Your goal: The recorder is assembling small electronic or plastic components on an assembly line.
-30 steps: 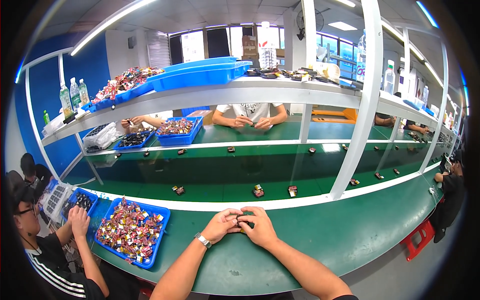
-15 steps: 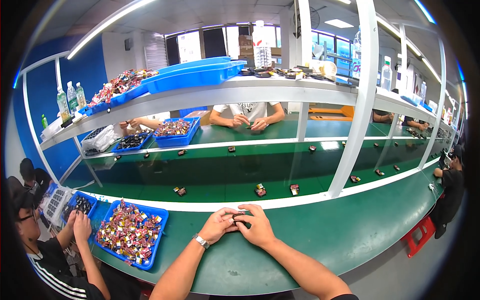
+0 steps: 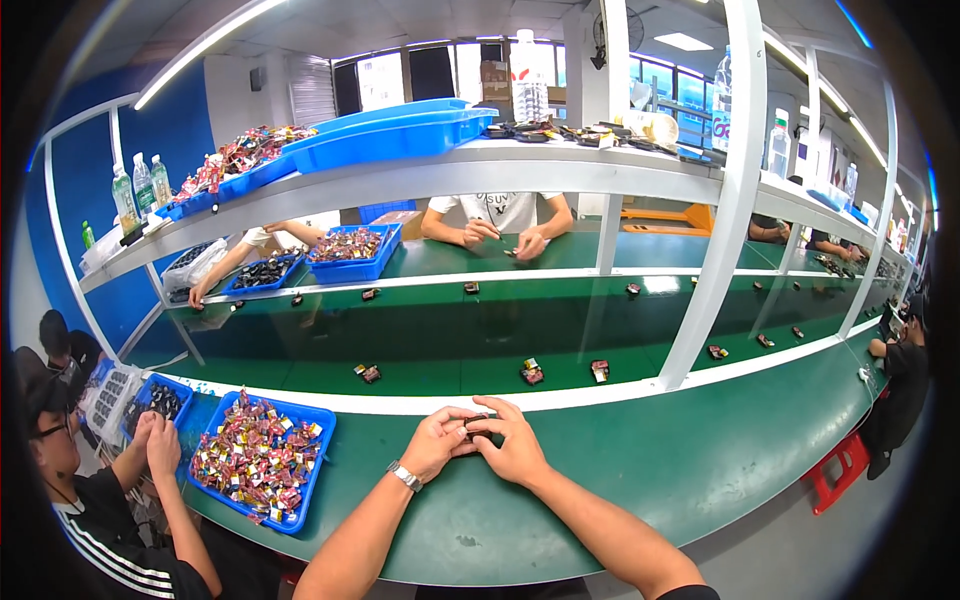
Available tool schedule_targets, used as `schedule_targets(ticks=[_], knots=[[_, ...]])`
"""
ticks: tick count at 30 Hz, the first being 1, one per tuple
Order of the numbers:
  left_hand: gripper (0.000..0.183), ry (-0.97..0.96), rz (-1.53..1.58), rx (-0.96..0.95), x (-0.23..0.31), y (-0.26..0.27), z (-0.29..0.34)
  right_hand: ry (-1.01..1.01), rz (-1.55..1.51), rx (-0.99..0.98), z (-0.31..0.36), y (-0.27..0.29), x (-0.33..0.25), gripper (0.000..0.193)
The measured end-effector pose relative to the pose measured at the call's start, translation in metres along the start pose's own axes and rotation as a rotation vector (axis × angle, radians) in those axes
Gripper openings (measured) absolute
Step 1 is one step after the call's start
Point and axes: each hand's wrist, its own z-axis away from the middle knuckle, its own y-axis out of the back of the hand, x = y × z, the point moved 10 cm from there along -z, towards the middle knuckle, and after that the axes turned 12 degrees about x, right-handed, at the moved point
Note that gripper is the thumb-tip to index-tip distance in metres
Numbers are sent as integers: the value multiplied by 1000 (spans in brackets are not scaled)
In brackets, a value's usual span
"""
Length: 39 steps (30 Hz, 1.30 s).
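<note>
Both hands meet over the green bench (image 3: 620, 470), near its far edge. My left hand (image 3: 436, 442), with a metal watch on the wrist, pinches one side of a small black part (image 3: 486, 428). The fingers of my right hand (image 3: 514, 448) curl over the other side of it. Much of the part is hidden by my fingers, so its exact kind cannot be made out. To the left, a blue tray (image 3: 327, 440) is heaped with small red, white and yellow components (image 3: 250, 460).
Beyond a white rail, a green conveyor belt (image 3: 450, 345) carries several small assemblies. White shelf posts (image 3: 715, 240) rise from the rail. Co-workers sit at left, across and at far right. Overhead, a shelf (image 3: 560, 172) bears blue trays, bottles and black parts. A red stool (image 3: 838, 472) stands right.
The assemblies on the belt have shifted slightly right. Across the belt, a co-worker's arm now reaches down beside the far black-parts tray. My hands stay together on the black part.
</note>
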Motion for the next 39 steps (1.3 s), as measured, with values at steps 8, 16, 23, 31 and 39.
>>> schedule_targets(ticks=[8,16,23,31,39], knots=[[25,4,-9,43,3,-2,1,137,128,69,-7,11,-22,15],[27,21,-19,44,0,1,0,263,267,94,-3,11,-35,16],[25,30,-19,55,0,1,2,326,372,89,2,2,-34,16],[25,24,-50,60,3,-6,2,342,376,114,2,4,-31,15],[27,-1,-41,127,2,8,-3,212,311,36,3,-9,-21,24]])
